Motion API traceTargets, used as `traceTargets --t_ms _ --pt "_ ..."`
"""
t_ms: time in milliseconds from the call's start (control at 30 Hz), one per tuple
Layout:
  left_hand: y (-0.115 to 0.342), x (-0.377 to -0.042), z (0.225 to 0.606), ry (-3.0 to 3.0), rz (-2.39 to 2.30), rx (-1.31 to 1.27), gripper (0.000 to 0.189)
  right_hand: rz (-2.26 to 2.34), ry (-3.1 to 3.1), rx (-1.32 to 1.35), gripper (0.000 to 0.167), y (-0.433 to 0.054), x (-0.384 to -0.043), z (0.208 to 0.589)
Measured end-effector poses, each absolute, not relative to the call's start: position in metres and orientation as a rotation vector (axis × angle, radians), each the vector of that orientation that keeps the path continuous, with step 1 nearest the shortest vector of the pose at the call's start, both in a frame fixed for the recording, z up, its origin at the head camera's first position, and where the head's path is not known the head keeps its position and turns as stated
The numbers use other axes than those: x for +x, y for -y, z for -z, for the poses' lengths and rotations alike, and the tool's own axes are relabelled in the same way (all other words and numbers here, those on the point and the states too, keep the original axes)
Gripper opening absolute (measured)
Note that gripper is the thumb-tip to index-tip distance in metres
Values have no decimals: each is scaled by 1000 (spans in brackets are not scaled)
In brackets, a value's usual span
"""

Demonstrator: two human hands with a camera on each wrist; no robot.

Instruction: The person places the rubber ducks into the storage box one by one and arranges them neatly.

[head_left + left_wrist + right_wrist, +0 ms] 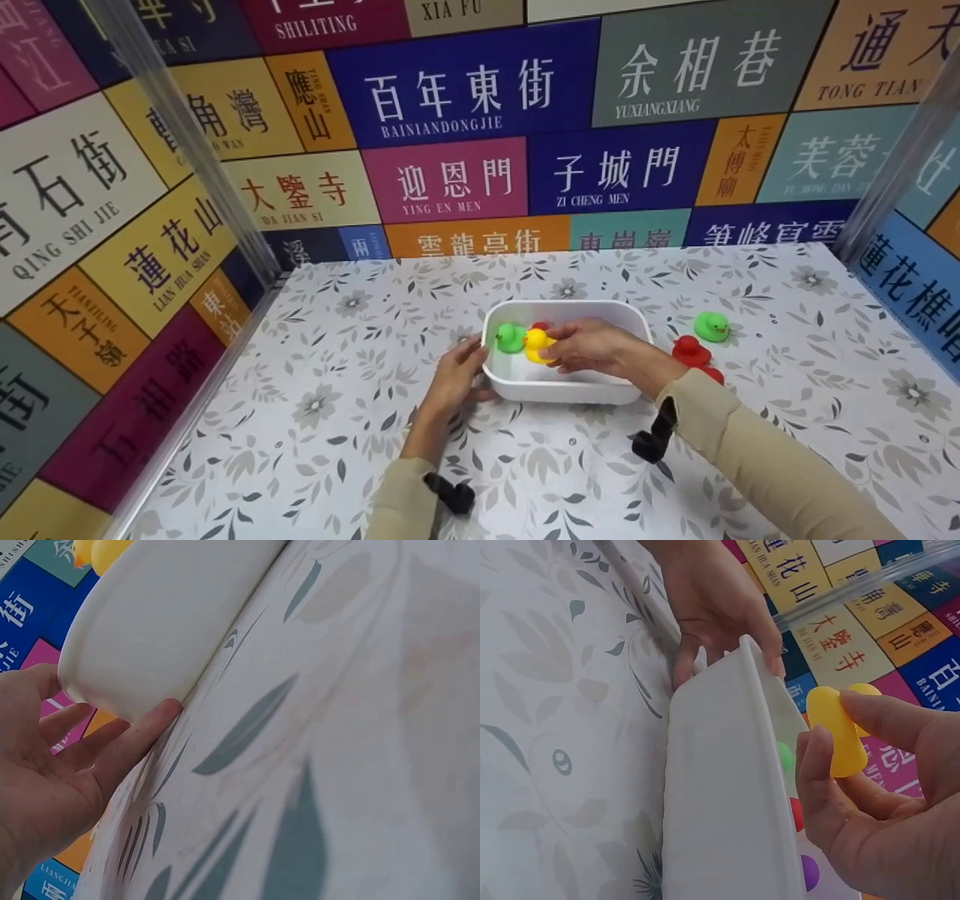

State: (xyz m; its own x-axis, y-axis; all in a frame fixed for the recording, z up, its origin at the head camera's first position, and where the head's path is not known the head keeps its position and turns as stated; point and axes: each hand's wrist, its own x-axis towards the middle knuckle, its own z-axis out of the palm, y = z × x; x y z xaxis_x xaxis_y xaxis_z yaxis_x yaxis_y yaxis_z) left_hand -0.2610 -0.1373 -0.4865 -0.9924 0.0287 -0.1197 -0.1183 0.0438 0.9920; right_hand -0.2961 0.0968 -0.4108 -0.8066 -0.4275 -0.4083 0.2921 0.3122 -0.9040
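My right hand (592, 346) pinches a yellow rubber duck (537, 345) between thumb and fingers, over the white plastic tub (562, 393). In the right wrist view the yellow duck (834, 733) is beside the rim, above the tub's inside. My left hand (453, 379) holds the tub's left end, with a digit over the rim and fingers along the outer wall (150, 630). Inside the tub are a green duck (511, 338) and a red one (540, 326), partly hidden. A purple rounded thing (810, 872) also shows there in the right wrist view.
To the right of the tub, a green duck (711, 327) and a red duck (690, 351) stand on the flower-patterned tablecloth (315, 465). Another red piece (712, 374) is partly hidden by my right forearm. Colourful sign-printed walls (465, 82) enclose the table's back and sides.
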Motion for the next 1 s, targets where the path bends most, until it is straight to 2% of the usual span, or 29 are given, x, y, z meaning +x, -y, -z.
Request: traceTargets --t_ms 467,767,1000 --pt "136 -261 487 -2181 -2113 -66 50 1519 -2058 -40 51 -49 -300 426" --pt "137 -264 485 -2202 -2088 -85 53 1412 -2193 -76 47 -39 -302 427" --pt "137 -263 486 -2194 -2089 -89 50 1330 -2317 -78 38 -38 -301 429"
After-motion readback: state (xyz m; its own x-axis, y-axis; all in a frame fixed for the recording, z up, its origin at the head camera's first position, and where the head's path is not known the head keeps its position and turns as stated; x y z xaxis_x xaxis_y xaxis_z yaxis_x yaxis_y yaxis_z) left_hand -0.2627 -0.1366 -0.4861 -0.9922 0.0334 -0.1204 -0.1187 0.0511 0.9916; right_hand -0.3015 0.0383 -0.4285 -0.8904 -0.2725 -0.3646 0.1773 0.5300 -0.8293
